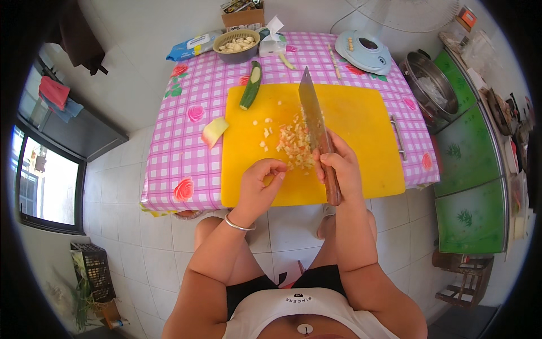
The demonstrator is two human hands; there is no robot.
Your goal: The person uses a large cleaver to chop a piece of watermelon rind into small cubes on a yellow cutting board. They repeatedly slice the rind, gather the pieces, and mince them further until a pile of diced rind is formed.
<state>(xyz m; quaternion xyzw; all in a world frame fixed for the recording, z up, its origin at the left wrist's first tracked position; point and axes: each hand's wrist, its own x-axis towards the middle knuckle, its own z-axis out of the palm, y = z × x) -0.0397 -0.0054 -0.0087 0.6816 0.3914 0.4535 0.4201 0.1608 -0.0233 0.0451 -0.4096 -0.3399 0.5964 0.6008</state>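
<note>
A cleaver (pixel 312 107) with a wooden handle is in my right hand (pixel 342 166), its blade pointing away from me over the yellow cutting board (pixel 358 127). Just left of the blade lies a heap of small diced pale and pinkish pieces (pixel 295 144), partly hidden by it. My left hand (pixel 261 183) hovers at the near side of the heap, fingers curled in, nothing visible in them. A green cucumber or zucchini (pixel 251 87) with one pale cut patch rests across the board's far left corner. On the left edge sits a pale, pink-tinged chunk (pixel 214 131).
Along the table's far side stand a bowl of pale pieces (pixel 237 53), a blue wipes pack (pixel 193 46), a tissue box (pixel 272 45) and a light-blue appliance (pixel 364 52). A steel pot (pixel 429 90) is to the right, by green cabinets (pixel 471 147). Pink checked cloth (pixel 169 152) covers the table.
</note>
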